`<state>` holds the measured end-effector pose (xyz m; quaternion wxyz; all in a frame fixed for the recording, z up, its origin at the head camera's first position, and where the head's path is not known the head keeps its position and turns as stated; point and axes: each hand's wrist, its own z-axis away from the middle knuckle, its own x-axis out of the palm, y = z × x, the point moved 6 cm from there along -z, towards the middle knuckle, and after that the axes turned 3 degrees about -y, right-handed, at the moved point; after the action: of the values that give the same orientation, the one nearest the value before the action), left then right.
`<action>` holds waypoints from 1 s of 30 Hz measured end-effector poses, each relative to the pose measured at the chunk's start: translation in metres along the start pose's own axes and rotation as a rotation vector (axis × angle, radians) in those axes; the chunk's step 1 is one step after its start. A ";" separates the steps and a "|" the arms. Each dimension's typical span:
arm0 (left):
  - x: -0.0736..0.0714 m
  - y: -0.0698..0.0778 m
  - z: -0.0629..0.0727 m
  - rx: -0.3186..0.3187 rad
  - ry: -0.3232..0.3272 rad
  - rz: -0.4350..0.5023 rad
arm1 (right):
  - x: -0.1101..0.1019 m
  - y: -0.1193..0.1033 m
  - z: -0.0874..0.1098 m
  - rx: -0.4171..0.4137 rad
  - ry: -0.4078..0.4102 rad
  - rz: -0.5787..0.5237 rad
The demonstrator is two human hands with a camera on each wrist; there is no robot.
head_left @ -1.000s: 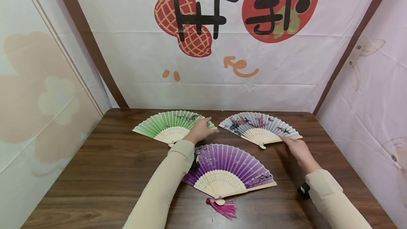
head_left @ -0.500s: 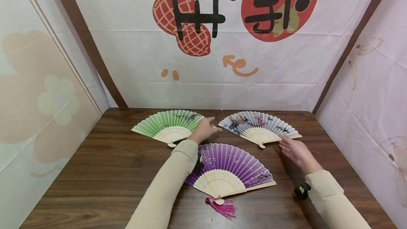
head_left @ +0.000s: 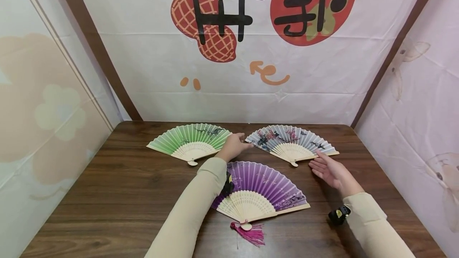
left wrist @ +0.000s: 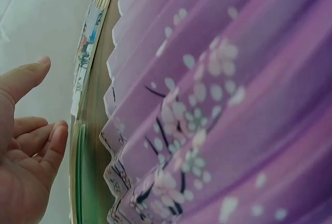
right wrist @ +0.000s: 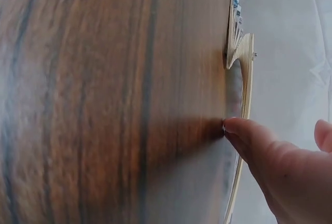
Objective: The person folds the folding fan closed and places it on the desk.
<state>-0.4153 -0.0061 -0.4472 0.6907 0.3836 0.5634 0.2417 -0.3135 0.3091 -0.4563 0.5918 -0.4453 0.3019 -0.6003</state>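
Observation:
Three folding fans lie spread on the table. My left hand [head_left: 234, 146] hovers between the green fan [head_left: 175, 142] and the grey fan with pink blossoms [head_left: 276, 136], fingers loosely bent around nothing. Its thumb overlaps the grey fan's left tip; whether they touch I cannot tell. Beneath my left forearm is the purple fan [head_left: 267, 182], partly covered, which fills the left wrist view. My right hand [head_left: 333, 172] is beside the grey fan's right end, fingers extended. In the right wrist view, its fingertips are down at the tabletop by that fan's pale edge stick [right wrist: 247, 79].
A magenta tassel [head_left: 252, 235] trails from the purple fan's pivot toward the front. Behind the brown wooden table [head_left: 122, 194] hangs a printed white cloth [head_left: 150, 71], with more cloth at both sides. Black cameras are strapped at my wrists.
My left hand has shifted right, off the green fan's right end toward the grey fan. My right hand has drawn slightly away from the grey fan and turned its palm more upward.

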 end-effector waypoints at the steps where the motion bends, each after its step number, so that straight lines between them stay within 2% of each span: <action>1: 0.001 -0.001 -0.001 -0.008 -0.002 0.007 | 0.000 0.001 0.000 0.001 -0.007 -0.023; 2: 0.003 -0.007 -0.008 0.014 0.004 0.001 | -0.001 0.001 -0.001 0.001 -0.007 -0.048; 7: 0.007 -0.010 -0.011 0.009 -0.004 0.024 | 0.001 0.004 -0.003 0.019 -0.051 -0.157; 8: 0.007 -0.009 -0.010 0.014 -0.002 0.035 | 0.001 0.004 -0.004 0.023 -0.057 -0.177; 9: 0.005 -0.004 -0.005 -0.009 -0.008 0.051 | 0.002 0.004 -0.004 0.028 -0.069 -0.195; 14: 0.007 0.000 -0.001 0.006 0.004 0.038 | 0.005 0.006 -0.006 0.045 -0.086 -0.286; 23: 0.009 -0.001 -0.004 -0.010 0.013 0.045 | 0.009 0.012 -0.011 0.109 -0.112 -0.428; 30: 0.009 0.001 -0.003 -0.009 0.022 0.033 | 0.011 0.014 -0.016 0.117 -0.158 -0.487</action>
<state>-0.4160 0.0023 -0.4515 0.6822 0.3871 0.5632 0.2600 -0.3210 0.2936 -0.4733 0.4763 -0.5154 0.1033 -0.7049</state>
